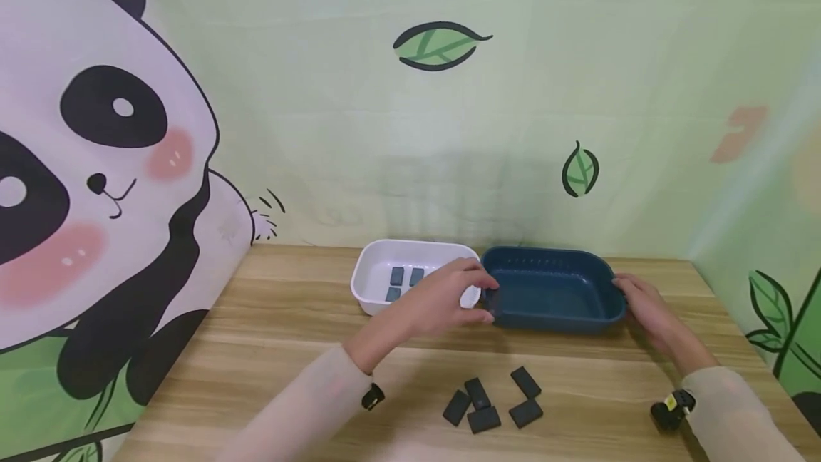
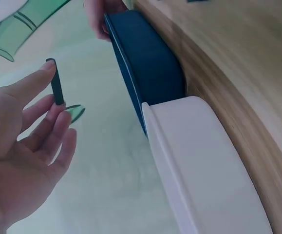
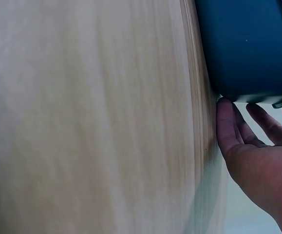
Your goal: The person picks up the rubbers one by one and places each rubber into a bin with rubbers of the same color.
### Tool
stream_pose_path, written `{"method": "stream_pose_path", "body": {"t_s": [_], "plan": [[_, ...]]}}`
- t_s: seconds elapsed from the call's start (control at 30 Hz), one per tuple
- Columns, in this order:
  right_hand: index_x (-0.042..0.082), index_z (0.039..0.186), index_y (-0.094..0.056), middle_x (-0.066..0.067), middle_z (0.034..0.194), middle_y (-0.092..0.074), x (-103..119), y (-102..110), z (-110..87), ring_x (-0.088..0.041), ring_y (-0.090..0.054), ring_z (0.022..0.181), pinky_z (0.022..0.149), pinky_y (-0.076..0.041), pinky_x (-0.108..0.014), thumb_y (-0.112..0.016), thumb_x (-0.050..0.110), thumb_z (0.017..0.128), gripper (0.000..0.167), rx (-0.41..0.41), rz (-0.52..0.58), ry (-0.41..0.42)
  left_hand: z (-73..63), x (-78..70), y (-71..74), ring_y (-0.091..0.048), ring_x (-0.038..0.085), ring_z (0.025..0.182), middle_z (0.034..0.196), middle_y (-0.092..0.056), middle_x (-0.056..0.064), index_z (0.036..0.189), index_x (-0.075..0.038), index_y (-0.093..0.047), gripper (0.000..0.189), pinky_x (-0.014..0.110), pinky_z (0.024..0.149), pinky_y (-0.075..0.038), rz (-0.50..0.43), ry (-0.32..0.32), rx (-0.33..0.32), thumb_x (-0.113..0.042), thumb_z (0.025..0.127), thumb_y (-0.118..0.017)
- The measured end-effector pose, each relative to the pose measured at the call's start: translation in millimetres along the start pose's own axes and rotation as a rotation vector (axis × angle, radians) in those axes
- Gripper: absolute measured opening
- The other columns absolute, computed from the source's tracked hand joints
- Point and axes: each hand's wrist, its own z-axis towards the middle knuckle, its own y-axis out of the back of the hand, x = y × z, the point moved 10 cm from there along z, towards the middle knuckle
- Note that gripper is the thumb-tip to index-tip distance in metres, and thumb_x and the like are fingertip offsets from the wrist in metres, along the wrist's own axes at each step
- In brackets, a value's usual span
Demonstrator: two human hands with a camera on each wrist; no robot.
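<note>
Pale left sleeve (image 1: 301,401) lowest in the head view, with a small black wrist device (image 1: 373,396) at its cuff, leading up to the left hand (image 1: 449,298), pinching a dark domino-shaped tile (image 2: 57,82) by its ends between thumb and fingertips. Held at the left end of the navy tub (image 1: 545,294), long axis running roughly front to back, across the tub's own side-to-side length; in the left wrist view, above the level of both rims and apart from them. Just to the left, behind the forearm and hand, the white tub (image 1: 367,301), with three tiles (image 1: 397,276) visible inside and the near right part of its floor hidden. Right hand (image 1: 648,305) at the navy tub's opposite end, touching the end wall; gripping or only resting there, cannot tell, with some fingers cut off in the right wrist view. Well nearer the person, five loose tiles (image 1: 477,393) on the wooden table (image 1: 276,305). Overlap of held tile and navy rim, dark on dark, hard to make out; perhaps just over the edge.
</note>
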Motion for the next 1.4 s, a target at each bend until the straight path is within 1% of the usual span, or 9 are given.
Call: {"method": "stream_pose_path", "body": {"t_s": [0.13,0.3,0.4,0.57,0.63,0.77,0.93,1.13,1.4], "plan": [[-0.016,0.154,-0.03,-0.032,0.152,-0.039,-5.2,1.5,-1.4,0.009,-0.049,0.102,0.084,-0.051,-0.015,-0.031,0.032,0.116,0.061,0.0,0.005,-0.012,30.1,9.6,-6.6,-0.06,0.017,0.117,0.129,-0.063,0.002,0.138,-0.014,-0.07,0.049,0.025,0.101,-0.051,0.007,0.026,-0.018,-0.04,0.097,-0.078],[-0.016,0.156,-0.028,-0.035,0.158,-0.031,-5.6,0.0,-0.7,0.01,-0.047,0.104,0.086,-0.05,-0.013,-0.03,0.033,0.116,0.063,0.009,0.029,-0.019,60.8,26.5,-18.7,-0.06,0.015,0.115,0.13,-0.063,0.003,0.14,-0.015,-0.07,0.049,0.028,0.098,-0.053,0.073,0.081,-0.03,-0.039,0.097,-0.078],[-0.016,0.155,-0.03,-0.033,0.154,-0.036,-4.8,-0.2,0.1,0.009,-0.05,0.103,0.086,-0.052,-0.014,-0.032,0.031,0.116,0.061,0.007,0.049,-0.014,77.7,36.8,-29.0,-0.062,0.015,0.116,0.13,-0.064,0.001,0.139,-0.017,-0.071,0.049,0.028,0.099,-0.053,0.112,0.11,-0.024,-0.04,0.096,-0.079],[-0.016,0.153,-0.032,-0.017,0.138,-0.052,-5.8,2.0,-0.6,0.006,-0.053,0.1,0.084,-0.053,-0.018,-0.034,0.029,0.116,0.059,-0.007,0.046,-0.019,105.0,44.6,-45.3,-0.064,0.015,0.119,0.131,-0.067,0.0,0.136,-0.017,-0.073,0.048,0.027,0.102,-0.052,0.151,0.116,-0.009,-0.042,0.096,-0.079],[-0.016,0.154,-0.03,-0.02,0.141,-0.051,-6.1,2.9,-1.8,0.005,-0.051,0.102,0.084,-0.052,-0.016,-0.032,0.03,0.116,0.06,-0.007,0.037,-0.029,114.7,44.2,-49.0,-0.064,0.015,0.12,0.13,-0.068,0.001,0.136,-0.016,-0.073,0.048,0.026,0.103,-0.051,0.159,0.123,-0.007,-0.042,0.096,-0.079],[-0.015,0.157,-0.027,-0.032,0.156,-0.034,-3.6,-0.6,-3.2,0.002,-0.046,0.109,0.086,-0.05,-0.014,-0.03,0.034,0.116,0.063,0.017,0.036,-0.04,130.1,46.9,-56.0,-0.065,0.015,0.118,0.126,-0.069,0.0,0.135,-0.016,-0.073,0.046,0.025,0.102,-0.051,0.18,0.166,0.003,-0.041,0.096,-0.08],[-0.016,0.156,-0.028,-0.031,0.153,-0.037,0.2,-4.7,-3.4,0.001,-0.048,0.109,0.085,-0.05,-0.014,-0.031,0.032,0.116,0.062,0.019,0.051,-0.032,143.1,53.0,-69.4,-0.064,0.016,0.117,0.121,-0.068,0.001,0.135,-0.016,-0.073,0.045,0.025,0.103,-0.05,0.217,0.199,0.024,-0.039,0.097,-0.079],[-0.016,0.158,-0.023,-0.035,0.161,-0.026,1.0,-8.2,-3.9,-0.016,-0.043,0.127,0.087,-0.045,-0.01,-0.028,0.033,0.117,0.064,0.047,0.042,-0.042,144.0,63.8,-83.3,-0.063,0.017,0.121,0.124,-0.067,-0.001,0.136,-0.018,-0.073,0.044,0.027,0.106,-0.049,0.244,0.234,0.058,-0.039,0.098,-0.079],[-0.015,0.157,-0.027,-0.034,0.159,-0.03,0.5,-3.4,-4.5,-0.001,-0.045,0.114,0.087,-0.048,-0.013,-0.029,0.033,0.117,0.063,0.042,0.045,-0.037,140.5,70.5,-97.5,-0.064,0.015,0.122,0.129,-0.068,-0.001,0.136,-0.019,-0.072,0.043,0.027,0.103,-0.051,0.311,0.224,0.061,-0.039,0.098,-0.077]]}}
